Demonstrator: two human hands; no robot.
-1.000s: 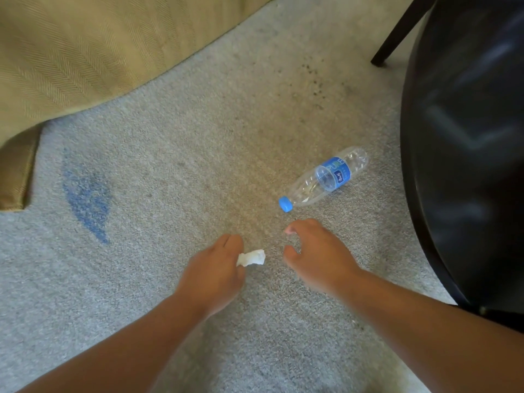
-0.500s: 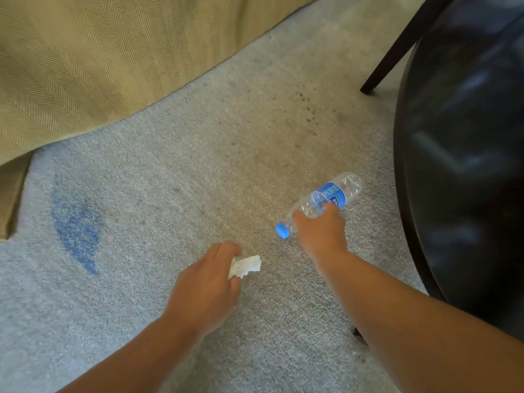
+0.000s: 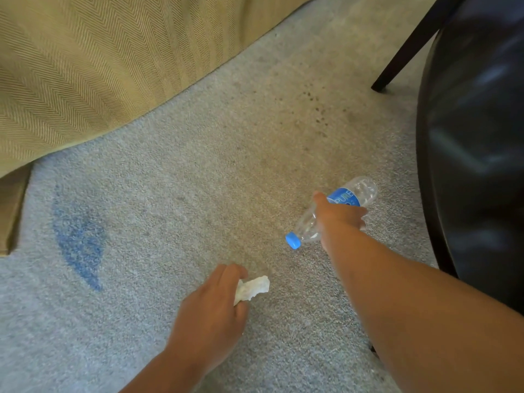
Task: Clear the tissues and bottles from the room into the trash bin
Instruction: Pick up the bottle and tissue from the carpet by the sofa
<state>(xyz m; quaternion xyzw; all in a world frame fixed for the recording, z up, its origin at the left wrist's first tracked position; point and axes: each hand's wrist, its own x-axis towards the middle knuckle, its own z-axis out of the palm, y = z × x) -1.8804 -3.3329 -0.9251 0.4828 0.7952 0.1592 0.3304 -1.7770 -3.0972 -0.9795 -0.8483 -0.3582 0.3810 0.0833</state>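
R hand (image 3: 341,215) fingers wrapped round bottle (image 3: 334,212) — L hand (image 3: 211,313) fingers clutch crumpled tissue (image 3: 252,287).

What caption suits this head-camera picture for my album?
Over grey carpet, left hand holds a crumpled tissue; right hand grips a blue-capped bottle.

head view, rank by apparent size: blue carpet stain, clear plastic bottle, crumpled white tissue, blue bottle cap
1. blue carpet stain
2. clear plastic bottle, close to it, partly under the right hand
3. crumpled white tissue, partly hidden in the left hand
4. blue bottle cap
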